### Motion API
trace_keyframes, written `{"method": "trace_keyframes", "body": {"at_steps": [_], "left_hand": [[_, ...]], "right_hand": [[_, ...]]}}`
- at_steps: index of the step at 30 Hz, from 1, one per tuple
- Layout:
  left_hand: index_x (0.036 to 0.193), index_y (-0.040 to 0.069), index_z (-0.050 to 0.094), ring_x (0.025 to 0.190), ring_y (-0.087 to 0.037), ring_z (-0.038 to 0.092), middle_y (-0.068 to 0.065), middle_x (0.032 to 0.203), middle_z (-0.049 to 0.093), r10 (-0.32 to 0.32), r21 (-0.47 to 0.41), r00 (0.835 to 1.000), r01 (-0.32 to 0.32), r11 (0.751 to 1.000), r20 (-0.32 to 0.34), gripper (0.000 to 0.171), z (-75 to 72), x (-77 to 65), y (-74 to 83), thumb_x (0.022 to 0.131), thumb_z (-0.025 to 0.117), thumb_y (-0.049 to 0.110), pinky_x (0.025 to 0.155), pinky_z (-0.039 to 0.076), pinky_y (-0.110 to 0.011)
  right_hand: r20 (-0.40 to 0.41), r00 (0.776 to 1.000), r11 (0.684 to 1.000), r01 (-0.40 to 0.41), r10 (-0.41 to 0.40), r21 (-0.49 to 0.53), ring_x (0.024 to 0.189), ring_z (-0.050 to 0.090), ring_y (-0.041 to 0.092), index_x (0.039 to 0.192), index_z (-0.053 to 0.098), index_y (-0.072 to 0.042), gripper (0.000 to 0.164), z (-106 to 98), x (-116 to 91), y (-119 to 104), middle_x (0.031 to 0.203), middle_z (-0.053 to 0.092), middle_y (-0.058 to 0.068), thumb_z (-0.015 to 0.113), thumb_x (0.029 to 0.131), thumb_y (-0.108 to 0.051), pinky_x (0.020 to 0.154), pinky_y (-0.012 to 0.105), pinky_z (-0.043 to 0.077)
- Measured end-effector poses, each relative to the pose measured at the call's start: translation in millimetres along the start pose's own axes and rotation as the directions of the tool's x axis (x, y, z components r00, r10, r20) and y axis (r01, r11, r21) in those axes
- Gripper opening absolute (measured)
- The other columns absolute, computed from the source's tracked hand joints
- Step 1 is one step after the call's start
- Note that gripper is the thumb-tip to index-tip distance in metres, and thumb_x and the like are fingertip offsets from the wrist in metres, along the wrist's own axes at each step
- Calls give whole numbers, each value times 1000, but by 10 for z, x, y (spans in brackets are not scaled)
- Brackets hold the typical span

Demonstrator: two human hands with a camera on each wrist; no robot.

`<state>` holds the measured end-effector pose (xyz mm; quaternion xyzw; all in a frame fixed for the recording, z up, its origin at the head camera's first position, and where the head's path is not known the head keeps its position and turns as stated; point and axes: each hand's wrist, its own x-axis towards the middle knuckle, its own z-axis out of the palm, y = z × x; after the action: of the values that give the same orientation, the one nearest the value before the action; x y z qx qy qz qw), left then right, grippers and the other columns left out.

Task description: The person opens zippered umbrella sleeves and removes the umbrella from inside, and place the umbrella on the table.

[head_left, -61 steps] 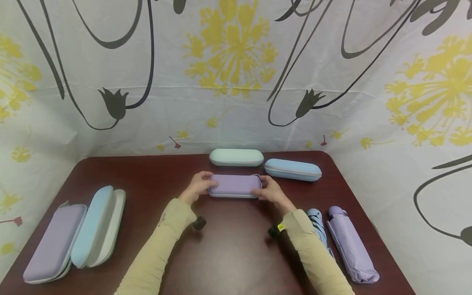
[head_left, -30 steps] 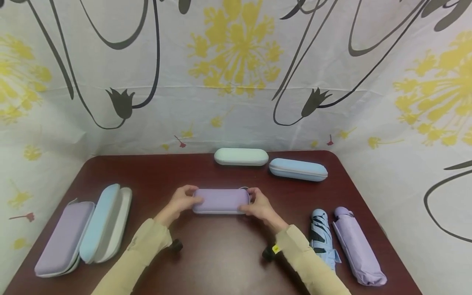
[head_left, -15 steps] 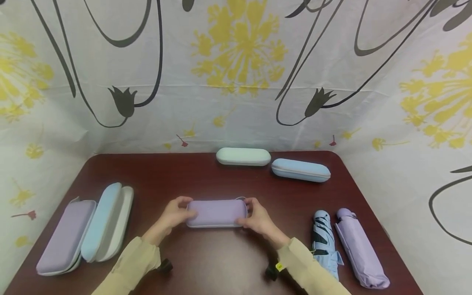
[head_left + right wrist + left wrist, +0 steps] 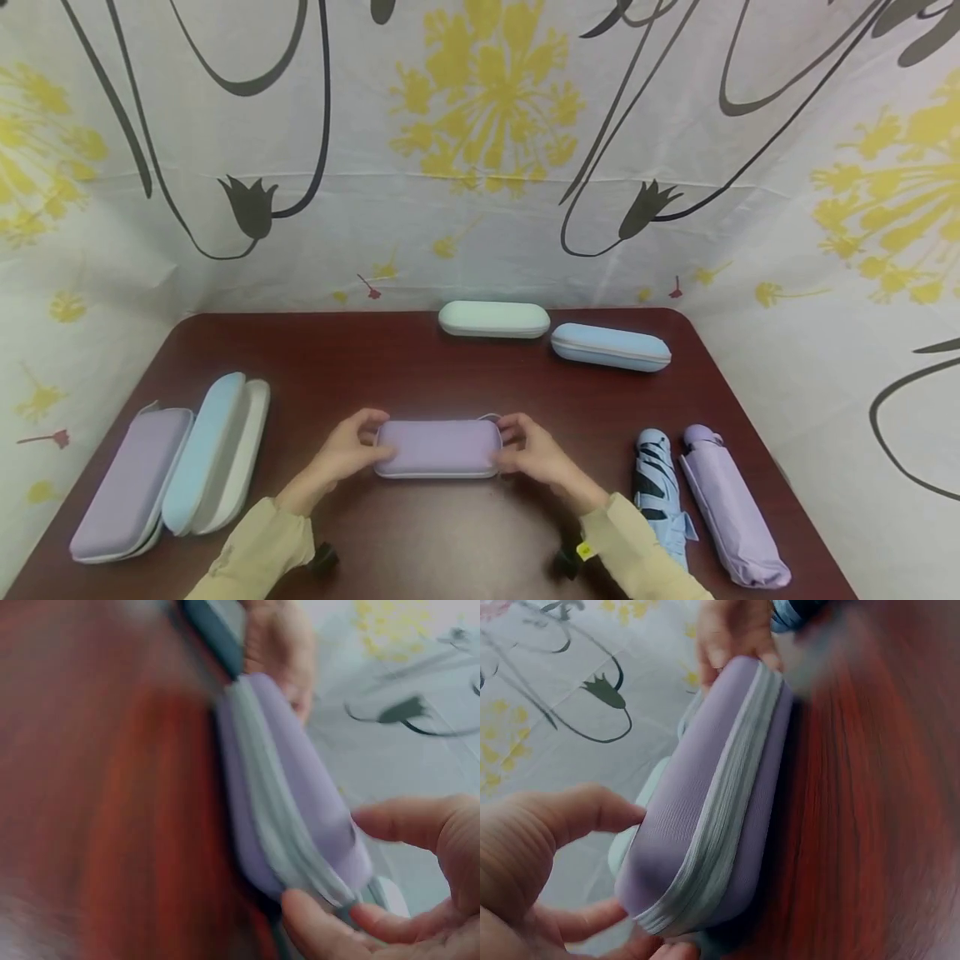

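A closed purple zippered hard case (image 4: 438, 450) with a pale zip band lies crosswise, low at the middle of the dark table (image 4: 360, 358). My left hand (image 4: 347, 450) holds its left end, thumb on the lid and fingers around the end. At the opposite end, my right hand (image 4: 536, 454) holds it between thumb and fingers. In the left wrist view the left thumb presses the case's (image 4: 697, 787) lid edge. The right wrist view has the right fingertips at the zip end of the case (image 4: 300, 772). A small loop strap sticks out behind its right corner.
Behind are a closed mint case (image 4: 493, 320) and a closed blue case (image 4: 611, 347). At left lie a purple case (image 4: 135, 483) and a part-opened blue case (image 4: 206, 454). A folded blue umbrella (image 4: 660, 492) and a folded purple umbrella (image 4: 735, 508) lie at right. Patterned cloth (image 4: 360, 125) hangs behind.
Both hands have brought the purple case from near the mint case toward the front of the table. Over the last half second it has moved only slightly closer.
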<state>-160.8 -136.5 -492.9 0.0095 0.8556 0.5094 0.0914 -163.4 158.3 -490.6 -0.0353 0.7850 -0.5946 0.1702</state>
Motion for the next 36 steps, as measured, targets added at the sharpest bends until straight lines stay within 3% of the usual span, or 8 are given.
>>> {"method": "trace_keyframes", "body": {"at_steps": [2, 6, 8, 12, 20, 27, 31, 36], "left_hand": [[113, -1, 59, 94, -29, 57, -15, 108, 58, 131, 102, 991, -131, 986, 9, 54, -22, 14, 7, 64, 81, 9, 75, 49, -38], [108, 0, 61, 96, -28, 56, -11, 105, 59, 376, 275, 923, -382, 882, 75, 53, -73, 49, 49, 61, 82, 12, 83, 45, -43], [107, 0, 62, 96, -28, 56, -9, 104, 60, 440, 315, 890, -454, 833, 120, 52, -91, 60, 63, 61, 81, 15, 83, 44, -43], [107, -2, 62, 96, -29, 54, -9, 102, 60, 466, 338, 867, -498, 799, 176, 55, -106, 63, 82, 58, 80, 16, 82, 44, -43], [108, -1, 62, 99, -29, 53, -9, 103, 59, 429, 360, 879, -476, 802, 206, 60, -88, 87, 104, 56, 84, 17, 84, 44, -44], [108, 0, 63, 98, -28, 53, -7, 102, 59, 414, 359, 887, -462, 811, 207, 59, -79, 89, 96, 55, 84, 17, 83, 44, -43], [108, 0, 63, 97, -27, 53, -6, 102, 59, 421, 366, 881, -472, 802, 216, 60, -81, 93, 82, 55, 83, 19, 83, 44, -42], [108, 1, 63, 97, -26, 53, -7, 103, 59, 427, 363, 876, -481, 798, 223, 60, -84, 95, 71, 56, 84, 20, 82, 44, -41]], "right_hand": [[-12, 1000, 1000, 11, -12, -21, 81, 61, 25, 115, 51, 10, 37, -64, 57, -14, 97, 58, 19, 63, 80, 6, 67, 38, 55], [-33, 995, 980, 89, -97, -176, 81, 63, 30, 106, 61, 9, 21, -146, 176, -73, 92, 64, 21, 55, 86, 7, 67, 36, 54], [-20, 993, 960, 111, -120, -257, 80, 63, 28, 104, 65, 6, 19, -148, 240, -99, 94, 66, 19, 56, 88, 3, 65, 33, 54], [40, 996, 951, 91, -83, -295, 78, 62, 19, 104, 68, 4, 21, -100, 379, -115, 101, 67, 16, 54, 88, 0, 64, 29, 52], [155, 986, 980, -32, 63, -195, 68, 54, 9, 106, 65, 8, 25, -115, 586, -117, 89, 67, 9, 54, 87, -2, 60, 24, 47], [329, 944, 952, 73, 30, -296, 72, 49, 12, 94, 69, 5, 19, -257, 695, -128, 77, 60, 2, 54, 86, -4, 65, 25, 42], [357, 933, 948, 74, 44, -310, 63, 44, 12, 92, 71, 2, 17, -296, 721, -110, 68, 53, -1, 56, 87, -4, 58, 24, 37], [381, 924, 946, 147, -28, -289, 73, 49, 11, 91, 68, 6, 13, -302, 736, -73, 80, 60, 3, 58, 85, -1, 64, 24, 41]]}}
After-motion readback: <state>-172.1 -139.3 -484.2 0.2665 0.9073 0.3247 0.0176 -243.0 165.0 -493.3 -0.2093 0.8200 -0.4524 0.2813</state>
